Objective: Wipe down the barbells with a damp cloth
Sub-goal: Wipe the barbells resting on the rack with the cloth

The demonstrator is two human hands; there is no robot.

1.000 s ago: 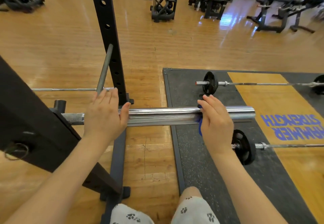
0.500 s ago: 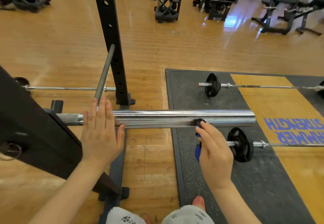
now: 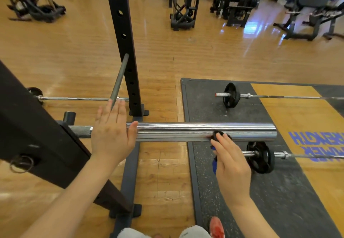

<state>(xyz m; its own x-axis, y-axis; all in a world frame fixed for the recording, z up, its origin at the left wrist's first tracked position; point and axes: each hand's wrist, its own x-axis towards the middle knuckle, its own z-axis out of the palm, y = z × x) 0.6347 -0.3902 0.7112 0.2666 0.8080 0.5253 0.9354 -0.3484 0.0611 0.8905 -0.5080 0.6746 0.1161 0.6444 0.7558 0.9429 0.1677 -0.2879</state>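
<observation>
Wiping bar (image 3: 186,132) mid-frame: right hand (image 3: 231,165) fingers curled, pinching cloth (image 3: 214,163) vs. chrome; left hand (image 3: 111,135), fingers straight and together, presumably steadies it w/ flat palm.

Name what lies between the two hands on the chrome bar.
In the head view, only bare chrome bar runs between the left hand and the right hand, which holds the cloth.

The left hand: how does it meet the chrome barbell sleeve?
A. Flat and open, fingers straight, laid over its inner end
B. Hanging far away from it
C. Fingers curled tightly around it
A: the left hand lies flat with straight fingers over the inner end of the chrome barbell sleeve.
</observation>
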